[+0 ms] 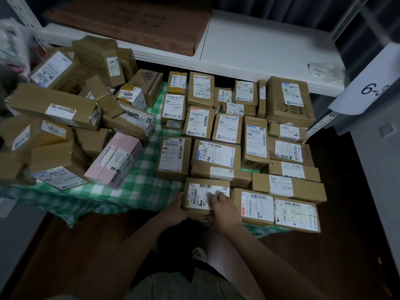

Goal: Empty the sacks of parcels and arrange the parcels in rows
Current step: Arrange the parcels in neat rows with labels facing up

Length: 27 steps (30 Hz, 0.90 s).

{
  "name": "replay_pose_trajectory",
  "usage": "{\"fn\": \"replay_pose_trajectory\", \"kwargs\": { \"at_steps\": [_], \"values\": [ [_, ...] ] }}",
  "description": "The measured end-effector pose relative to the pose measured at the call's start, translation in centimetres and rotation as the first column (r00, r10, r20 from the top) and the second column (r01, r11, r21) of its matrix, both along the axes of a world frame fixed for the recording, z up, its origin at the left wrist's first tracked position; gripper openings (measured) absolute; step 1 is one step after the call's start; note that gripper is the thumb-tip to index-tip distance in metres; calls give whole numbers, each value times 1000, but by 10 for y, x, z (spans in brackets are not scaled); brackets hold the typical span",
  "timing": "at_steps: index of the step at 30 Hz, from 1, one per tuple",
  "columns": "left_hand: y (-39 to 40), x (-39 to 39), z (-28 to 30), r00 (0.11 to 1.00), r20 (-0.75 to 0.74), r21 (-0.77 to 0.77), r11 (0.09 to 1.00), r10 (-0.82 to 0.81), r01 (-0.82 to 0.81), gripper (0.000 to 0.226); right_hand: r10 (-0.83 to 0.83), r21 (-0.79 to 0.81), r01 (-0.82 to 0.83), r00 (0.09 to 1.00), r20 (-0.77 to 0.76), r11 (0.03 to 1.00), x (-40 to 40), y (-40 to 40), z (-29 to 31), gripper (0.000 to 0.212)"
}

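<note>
The box [206,197] sits at the near edge of the green checked cloth [138,182], and you have both hands on it. Your left hand [176,210] grips its left side, fingers curled round the edge. Your right hand [220,207] rests on top, on the white label, with its thumb at the near side; it looks like a hold. You seem to be setting this box at the left end of the front row, just beside the box marked "642 L114 00 015" [256,205]. Next, I think you need to push it flush with that box and let go, then reach left for another one. Behind it the rows [238,131] lie tidy, labels up. One label there reads "502 602 12 815" [173,155], and another shows a big "1" [197,122]. To the left the pile [71,118] is a jumble, with a pink box [114,159] at its near edge. A yellow box in it says "6008" [129,95]. Far right, a white tag [372,83] starts "6-3"; the rest is cut off.
</note>
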<state>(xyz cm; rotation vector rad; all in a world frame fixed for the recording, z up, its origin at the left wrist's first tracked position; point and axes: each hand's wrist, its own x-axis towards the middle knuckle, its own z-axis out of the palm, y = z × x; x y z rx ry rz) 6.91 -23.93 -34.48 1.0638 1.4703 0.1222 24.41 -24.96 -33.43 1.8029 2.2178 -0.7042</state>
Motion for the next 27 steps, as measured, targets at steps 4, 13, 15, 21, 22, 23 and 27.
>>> {"fn": "replay_pose_trajectory", "kwargs": {
  "at_steps": [4,13,15,21,22,23,27],
  "values": [
    [-1,-4,-1,998,34,-17,999,43,-43,70,6,39,-3,997,-77,999,6,-4,1,54],
    [5,-36,5,996,-86,59,998,-5,10,47,60,256,1,971,-230,967,-19,1,11,32],
    [11,-56,9,994,-94,164,986,50,-35,31,87,277,-3,953,-291,961,-37,8,13,28],
    [43,-143,18,853,-478,488,871,208,61,40,120,277,-13,920,-373,961,-111,40,22,26],
    [48,-153,19,814,-536,499,862,224,92,46,108,255,-11,923,-370,967,-121,43,24,27],
    [56,-171,18,788,-576,468,878,219,98,56,89,221,-7,927,-363,975,-140,49,23,29],
    [78,-208,11,842,-522,252,968,137,-1,109,-6,75,37,928,-372,996,-186,62,16,30]
  ]
}}
